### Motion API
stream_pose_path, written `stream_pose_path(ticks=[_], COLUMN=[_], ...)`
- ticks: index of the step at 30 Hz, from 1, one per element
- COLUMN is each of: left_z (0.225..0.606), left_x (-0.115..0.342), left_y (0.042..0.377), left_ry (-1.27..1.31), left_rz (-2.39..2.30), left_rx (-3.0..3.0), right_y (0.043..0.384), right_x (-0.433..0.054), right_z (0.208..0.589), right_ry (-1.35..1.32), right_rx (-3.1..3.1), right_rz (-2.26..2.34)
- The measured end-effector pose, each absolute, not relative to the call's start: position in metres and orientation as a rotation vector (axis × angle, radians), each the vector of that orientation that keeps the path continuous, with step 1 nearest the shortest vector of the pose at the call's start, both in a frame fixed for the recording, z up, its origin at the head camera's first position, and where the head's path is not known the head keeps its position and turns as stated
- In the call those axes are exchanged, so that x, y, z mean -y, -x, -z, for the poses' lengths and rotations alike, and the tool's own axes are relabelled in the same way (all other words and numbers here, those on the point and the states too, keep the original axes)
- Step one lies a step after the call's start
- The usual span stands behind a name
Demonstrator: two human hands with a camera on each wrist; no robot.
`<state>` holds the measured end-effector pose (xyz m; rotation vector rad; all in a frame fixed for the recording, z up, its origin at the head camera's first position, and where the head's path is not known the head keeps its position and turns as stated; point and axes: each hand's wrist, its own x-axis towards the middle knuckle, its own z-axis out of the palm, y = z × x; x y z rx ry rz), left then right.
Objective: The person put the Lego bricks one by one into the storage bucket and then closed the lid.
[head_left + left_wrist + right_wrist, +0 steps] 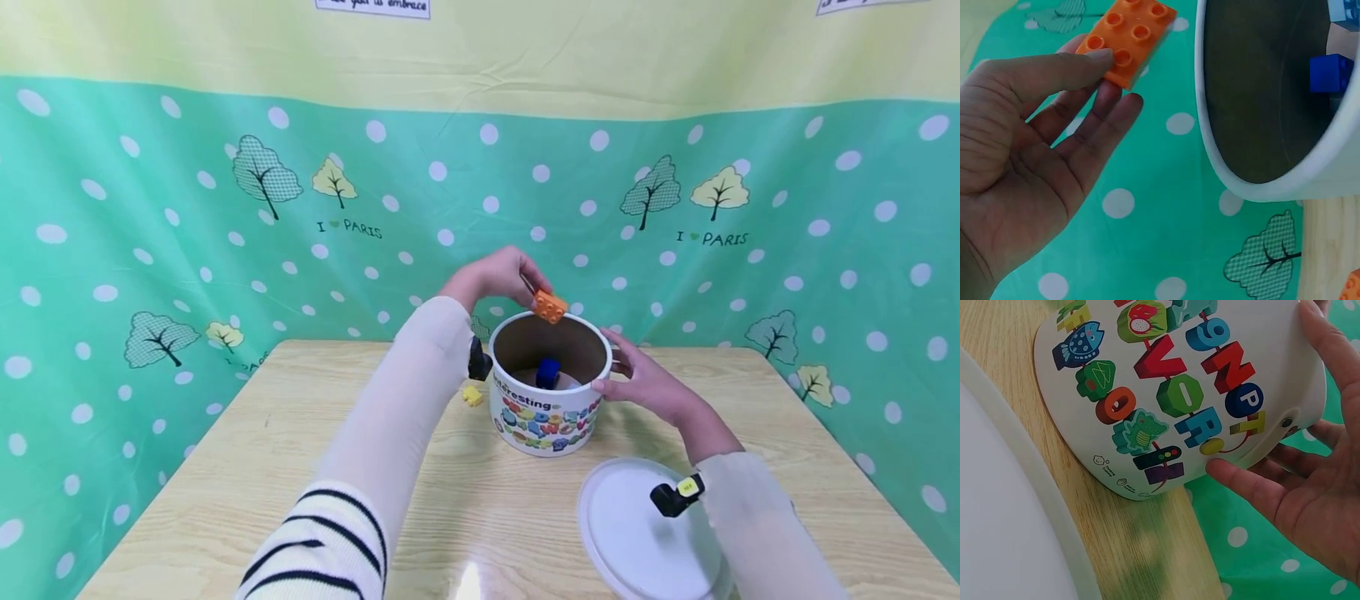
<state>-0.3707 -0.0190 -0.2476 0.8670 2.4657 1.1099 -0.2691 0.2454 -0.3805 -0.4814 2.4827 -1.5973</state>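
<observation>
My left hand [504,275] pinches an orange building brick [551,307] between thumb and fingers, above the far rim of a white printed bucket [546,443]. In the left wrist view the brick's studs face the camera and the thumb presses its lower edge. Down inside the bucket lie a dark blue brick [547,373] and, beside it, a light blue piece [1344,12]. My right hand [647,385] grips the bucket's right side, thumb at the front and fingers behind, close to the handle [1272,428].
On the table [300,433] a small yellow brick [472,396] sits left of the bucket. Part of another orange brick [1352,289] shows at the left wrist view's corner. A round white lid [645,533] lies in front, under the right forearm. A green dotted curtain [450,208] hangs behind.
</observation>
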Motion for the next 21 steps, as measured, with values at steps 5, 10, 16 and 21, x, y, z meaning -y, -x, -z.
stream_pose_path(ticks=[5,10,16,21], left_z=[0.256,0.271,0.281,0.279], left_x=[0.020,0.022,0.021,0.019], left_y=[0.378,0.379,0.377,0.376], left_ry=[-0.803,-0.784,-0.840,-0.858], left_rz=[-1.172,-1.219,-1.162,-1.125], left_rx=[-2.416,-2.397,-2.494,-2.558], right_y=[0.269,0.271,0.271,0.269], right_x=[-0.246,-0.246,-0.246,-0.245], right_z=[0.380,0.381,0.382,0.381], right_ry=[0.491,0.504,0.498,0.494], right_rx=[-2.486,-2.481,-2.479,-2.490], right_rz=[1.591,1.593,1.603,1.597])
